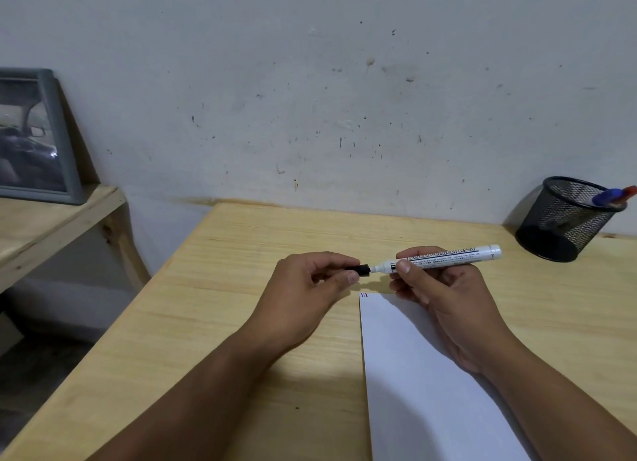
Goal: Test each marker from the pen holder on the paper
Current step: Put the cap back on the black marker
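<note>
Above the paper's (424, 374) top corner, your right hand (444, 295) clamps the white marker (444, 258) level while your left hand (306, 288) pinches its black cap (362, 270) at the tip, probably so one straight pull parts them. At 2 o'clock the pen holder (565, 219) stands well apart by the bench's (213, 305) back edge; open bench lies at 9 o'clock.

Your left hand (303, 288) and right hand (444, 295) were bare, as were both forearms: no sleeves, gloves, rings, watch or bands showed. Your fingernails were short and plain.
</note>
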